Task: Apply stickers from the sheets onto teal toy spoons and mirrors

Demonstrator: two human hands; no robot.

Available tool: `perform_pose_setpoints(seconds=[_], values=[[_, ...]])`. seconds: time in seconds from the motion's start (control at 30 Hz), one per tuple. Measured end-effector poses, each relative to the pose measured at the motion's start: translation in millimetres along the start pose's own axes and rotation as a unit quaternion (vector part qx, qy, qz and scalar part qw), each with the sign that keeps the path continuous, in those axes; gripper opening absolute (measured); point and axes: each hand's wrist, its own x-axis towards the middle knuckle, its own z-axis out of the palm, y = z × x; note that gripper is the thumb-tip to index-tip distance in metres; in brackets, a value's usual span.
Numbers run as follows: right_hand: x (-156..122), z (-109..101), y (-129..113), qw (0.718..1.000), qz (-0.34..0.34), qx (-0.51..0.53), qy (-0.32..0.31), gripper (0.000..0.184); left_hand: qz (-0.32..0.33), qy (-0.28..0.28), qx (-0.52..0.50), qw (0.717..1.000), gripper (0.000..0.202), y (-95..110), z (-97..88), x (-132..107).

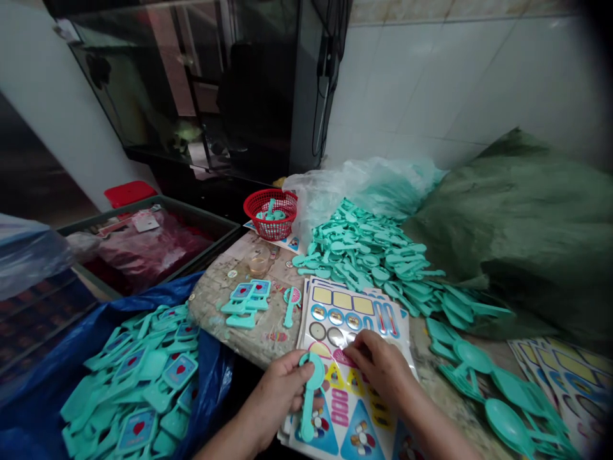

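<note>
The left hand [282,393] pinched a teal round-headed piece [309,402] over the sticker sheet [354,380]'s near-left part, long axis running away from the wearer; the right hand [380,364], fingers bunched, grip indeterminable, met the sheet's middle.

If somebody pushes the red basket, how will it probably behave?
The red basket may tip, because it narrows toward its base. It is probably light, judging by its open lattice. The turquoise pieces inside look loose and might shift.
</note>
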Motion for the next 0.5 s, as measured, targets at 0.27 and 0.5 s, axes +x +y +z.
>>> perform_pose_setpoints(seconds=[0.27,0.5], values=[[1.1,-12.1,-7.1,0.996,0.028,0.071,-0.051,0.025,0.002,0.023,0.005,1.0,0.037,4.3,4.2,-4.3],[-27.1,-9.2,-9.6,1.0,-0.002,0.018,-0.018,0.028,0.024,0.029,0.004,0.999,0.03,0.6,6.7,-4.4]])
